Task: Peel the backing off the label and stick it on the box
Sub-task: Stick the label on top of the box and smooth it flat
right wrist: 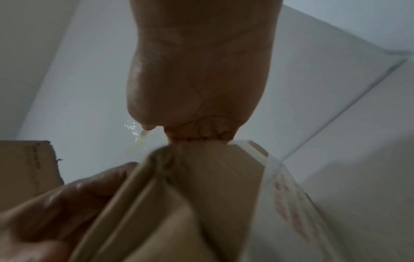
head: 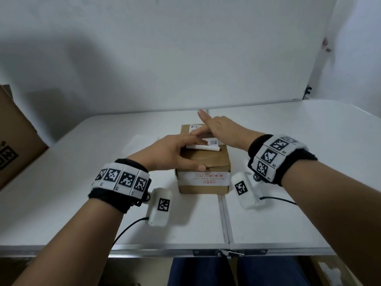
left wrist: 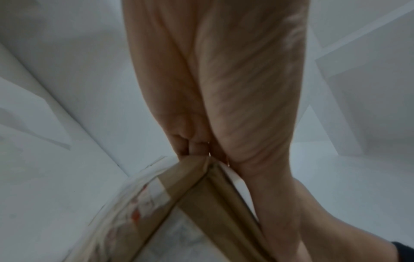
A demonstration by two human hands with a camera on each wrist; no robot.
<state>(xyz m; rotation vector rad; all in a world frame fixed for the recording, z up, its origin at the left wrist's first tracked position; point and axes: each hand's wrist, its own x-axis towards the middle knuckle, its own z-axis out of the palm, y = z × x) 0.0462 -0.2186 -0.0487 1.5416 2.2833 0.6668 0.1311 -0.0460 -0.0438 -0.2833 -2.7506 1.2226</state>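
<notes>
As seen from the head view, the small brown cardboard box (head: 203, 162) with red-printed white tape sits at table centre on the white folding table (head: 288, 182). On its top lies the white printed shipping label (head: 204, 144), near edge curled up and not yet stuck. Left hand (head: 171, 151): fingers straight, reaching toward 1 o'clock, tips on the label's left part, thumb along the box's near top edge. Right hand (head: 222, 129): flat, fingers extended toward 10 o'clock across the label's far half. A thin white sheet (head: 137, 145), possibly the peeled backing, lies at 9 o'clock of the box. Large brown carton (head: 16, 141) at far 9 o'clock.

Left wrist view: palm over a box corner; fingers (left wrist: 192, 143) bent down onto the top. What they touch is hidden.

Right wrist view: blurred; palm pressing down on the box top, fingertips hidden.

Judgement: peeling looks done; sticking is in hand. Next move calls for smoothing toward 6 o'clock to flatten the curled edge without creasing.
</notes>
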